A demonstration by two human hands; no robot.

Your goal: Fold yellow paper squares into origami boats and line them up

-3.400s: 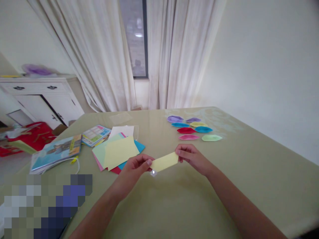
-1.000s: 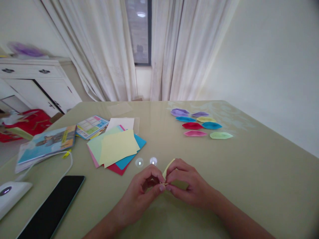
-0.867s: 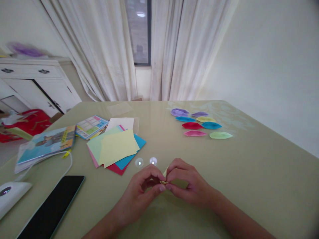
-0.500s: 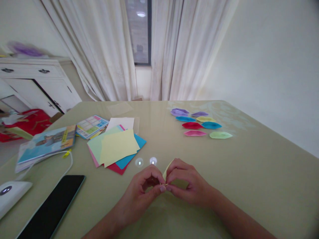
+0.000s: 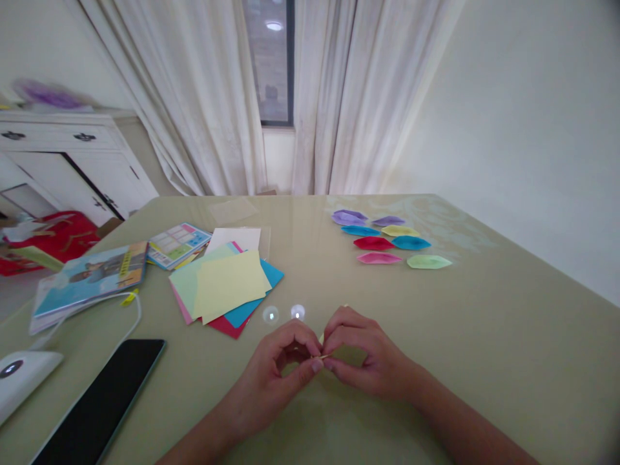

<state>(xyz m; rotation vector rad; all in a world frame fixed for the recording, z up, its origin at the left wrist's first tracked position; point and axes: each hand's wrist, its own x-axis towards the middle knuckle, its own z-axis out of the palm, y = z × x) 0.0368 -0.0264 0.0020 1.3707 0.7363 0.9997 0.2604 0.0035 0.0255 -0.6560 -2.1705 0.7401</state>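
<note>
My left hand (image 5: 285,365) and my right hand (image 5: 363,352) meet over the near middle of the table, thumbs and forefingers pinched together. Between the fingertips is a small piece of folded yellow paper (image 5: 321,338), mostly hidden by my fingers; only a thin edge and a bit of its surface show. Beyond my right hand lie several folded paper boats, among them a pink boat (image 5: 379,258), a red boat (image 5: 373,243) and a light green boat (image 5: 429,261). Left of my hands is a fanned stack of coloured paper sheets (image 5: 230,287), pale yellow on top.
A black phone (image 5: 104,400) lies at the near left, beside a white device (image 5: 29,378) with a white cable. Behind them are a picture book (image 5: 92,274) and a colourful booklet (image 5: 179,245). The table (image 5: 484,336) reaches toward a wall and curtains.
The yellow paper has turned or dipped behind my right fingers, so less of it shows. Both hands stay in nearly the same place, still pinching.
</note>
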